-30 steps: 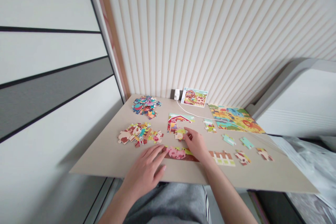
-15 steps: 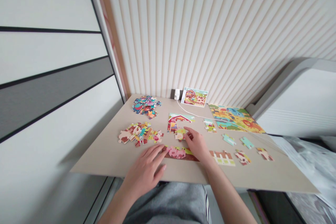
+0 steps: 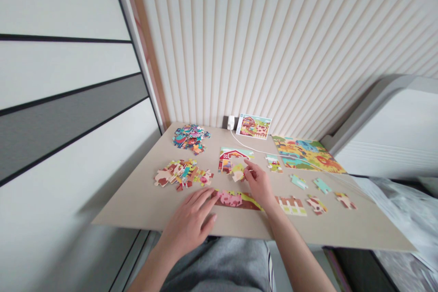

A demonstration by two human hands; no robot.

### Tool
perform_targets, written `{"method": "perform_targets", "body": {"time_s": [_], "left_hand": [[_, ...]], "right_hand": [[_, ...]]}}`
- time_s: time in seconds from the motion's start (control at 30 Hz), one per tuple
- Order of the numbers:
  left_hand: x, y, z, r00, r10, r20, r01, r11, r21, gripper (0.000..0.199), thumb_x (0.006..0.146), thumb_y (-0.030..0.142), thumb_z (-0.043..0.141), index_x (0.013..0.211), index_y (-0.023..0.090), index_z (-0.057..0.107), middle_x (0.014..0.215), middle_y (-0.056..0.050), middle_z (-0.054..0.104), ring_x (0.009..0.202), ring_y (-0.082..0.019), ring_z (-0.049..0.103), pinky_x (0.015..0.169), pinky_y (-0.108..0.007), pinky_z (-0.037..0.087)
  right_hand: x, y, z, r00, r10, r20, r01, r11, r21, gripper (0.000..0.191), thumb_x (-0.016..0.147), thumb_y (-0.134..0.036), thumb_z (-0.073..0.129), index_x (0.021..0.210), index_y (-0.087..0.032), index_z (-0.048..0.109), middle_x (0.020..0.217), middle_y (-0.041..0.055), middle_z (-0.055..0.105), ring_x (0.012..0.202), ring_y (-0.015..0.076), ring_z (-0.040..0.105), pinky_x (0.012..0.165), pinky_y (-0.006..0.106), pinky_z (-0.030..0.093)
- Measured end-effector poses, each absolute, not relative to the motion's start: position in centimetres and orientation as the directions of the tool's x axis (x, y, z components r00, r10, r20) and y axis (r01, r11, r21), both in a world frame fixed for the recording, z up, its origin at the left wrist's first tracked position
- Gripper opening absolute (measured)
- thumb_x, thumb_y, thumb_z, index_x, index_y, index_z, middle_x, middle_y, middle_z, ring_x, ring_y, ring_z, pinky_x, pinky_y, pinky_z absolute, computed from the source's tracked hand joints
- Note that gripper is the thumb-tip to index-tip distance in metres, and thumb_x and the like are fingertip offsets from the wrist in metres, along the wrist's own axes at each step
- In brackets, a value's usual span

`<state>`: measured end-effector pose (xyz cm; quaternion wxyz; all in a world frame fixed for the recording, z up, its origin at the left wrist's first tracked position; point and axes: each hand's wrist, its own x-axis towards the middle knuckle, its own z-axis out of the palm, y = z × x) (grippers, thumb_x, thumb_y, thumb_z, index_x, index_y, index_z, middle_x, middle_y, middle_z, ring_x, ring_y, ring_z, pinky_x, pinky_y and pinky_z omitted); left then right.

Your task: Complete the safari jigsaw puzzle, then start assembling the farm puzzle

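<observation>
My right hand (image 3: pixel 257 183) pinches a light yellow-green puzzle piece (image 3: pixel 237 173) between thumb and fingers, tilted just in front of the joined barn section (image 3: pixel 226 155). Below it lies a joined strip with a pink pig (image 3: pixel 231 199), its right end partly hidden behind my right wrist. My left hand (image 3: pixel 192 214) rests flat with fingers stretched out, its fingertips at the strip's left end. Left of the barn section is a heap of loose puzzle pieces (image 3: pixel 181 174).
A picture card (image 3: pixel 254 126) leans on the wall beside a white charger (image 3: pixel 231 122), whose cable crosses the table (image 3: pixel 143 200). A second pile of pieces (image 3: pixel 190 137) lies back left, an animal puzzle (image 3: pixel 310 151) back right. A fence section (image 3: pixel 292 205) and several loose pieces (image 3: pixel 316 205) lie right.
My right hand has shifted slightly right and turned the puzzle piece, which now sits at a different angle. My left hand has stayed in place.
</observation>
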<state>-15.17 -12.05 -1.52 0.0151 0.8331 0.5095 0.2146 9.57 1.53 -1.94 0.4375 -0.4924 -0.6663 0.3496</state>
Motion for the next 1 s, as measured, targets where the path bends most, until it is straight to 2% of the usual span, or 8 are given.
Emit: {"method": "perform_targets", "body": {"time_s": [0.17, 0.37, 0.53, 0.7, 0.87, 0.93, 1.0], "left_hand": [[-15.2, -12.1, -1.6, 0.382, 0.858, 0.343, 0.841, -0.477, 0.255, 0.054, 0.099, 0.028, 0.054, 0.153, 0.025, 0.049, 0.153, -0.008, 0.053, 0.141, -0.029, 0.049, 0.117, -0.049, 0.045], [-15.2, -12.1, -1.7, 0.388, 0.862, 0.325, 0.849, -0.472, 0.239, 0.053, 0.101, 0.03, 0.052, 0.153, 0.024, 0.047, 0.155, -0.008, 0.052, 0.143, -0.029, 0.047, 0.118, -0.049, 0.044], [-15.2, -12.0, -1.7, 0.39, 0.862, 0.324, 0.849, -0.473, 0.235, 0.053, 0.101, 0.03, 0.052, 0.154, 0.024, 0.047, 0.155, -0.008, 0.051, 0.143, -0.028, 0.047, 0.118, -0.048, 0.044], [-15.2, -12.1, -1.8, 0.387, 0.862, 0.327, 0.848, -0.472, 0.242, 0.052, 0.101, 0.03, 0.052, 0.153, 0.024, 0.048, 0.154, -0.008, 0.052, 0.142, -0.028, 0.047, 0.118, -0.049, 0.044], [-15.2, -12.0, -1.7, 0.39, 0.863, 0.321, 0.847, -0.473, 0.244, 0.052, 0.101, 0.029, 0.051, 0.153, 0.024, 0.048, 0.154, -0.008, 0.051, 0.142, -0.028, 0.047, 0.118, -0.049, 0.044], [-15.2, -12.0, -1.7, 0.387, 0.863, 0.325, 0.846, -0.473, 0.246, 0.053, 0.101, 0.03, 0.052, 0.153, 0.024, 0.048, 0.154, -0.008, 0.051, 0.142, -0.028, 0.047, 0.118, -0.049, 0.044], [-15.2, -12.0, -1.7, 0.386, 0.86, 0.334, 0.843, -0.476, 0.25, 0.053, 0.1, 0.029, 0.052, 0.153, 0.024, 0.048, 0.154, -0.009, 0.052, 0.142, -0.028, 0.048, 0.117, -0.049, 0.045]], "right_hand": [[9.8, 1.6, -2.0, -0.109, 0.964, 0.241, 0.378, 0.264, -0.887, 0.049, 0.098, -0.041, 0.052, 0.14, -0.018, 0.062, 0.103, 0.0074, 0.069, 0.076, 0.0181, 0.07, 0.077, 0.033, 0.056], [9.8, 1.6, -2.3, -0.145, 0.948, 0.283, 0.473, 0.318, -0.822, 0.043, 0.096, -0.035, 0.051, 0.133, -0.019, 0.067, 0.106, 0.0091, 0.07, 0.076, 0.0181, 0.069, 0.08, 0.035, 0.055], [9.7, 1.4, -1.8, -0.111, 0.953, 0.283, 0.441, 0.302, -0.845, 0.041, 0.098, -0.038, 0.053, 0.132, -0.021, 0.068, 0.106, 0.0079, 0.076, 0.083, 0.0202, 0.07, 0.082, 0.035, 0.055], [9.1, 0.5, -0.8, -0.288, 0.903, 0.319, 0.374, 0.413, -0.83, 0.034, 0.101, -0.036, 0.053, 0.129, -0.026, 0.07, 0.109, 0.0045, 0.078, 0.097, 0.0208, 0.072, 0.093, 0.037, 0.054], [8.5, -0.1, -0.3, -0.485, 0.805, 0.341, 0.361, 0.54, -0.761, 0.034, 0.104, -0.027, 0.047, 0.128, -0.029, 0.07, 0.128, 0.0035, 0.073, 0.122, 0.0206, 0.067, 0.109, 0.038, 0.049], [8.5, -0.1, -0.3, -0.498, 0.779, 0.382, 0.356, 0.585, -0.729, 0.039, 0.104, -0.021, 0.041, 0.131, -0.029, 0.068, 0.134, 0.0043, 0.07, 0.126, 0.0197, 0.064, 0.111, 0.039, 0.047], [8.7, 0.0, -0.3, -0.453, 0.783, 0.425, 0.382, 0.602, -0.701, 0.039, 0.104, -0.019, 0.04, 0.129, -0.027, 0.069, 0.13, 0.006, 0.071, 0.123, 0.02, 0.064, 0.108, 0.038, 0.048]]}}
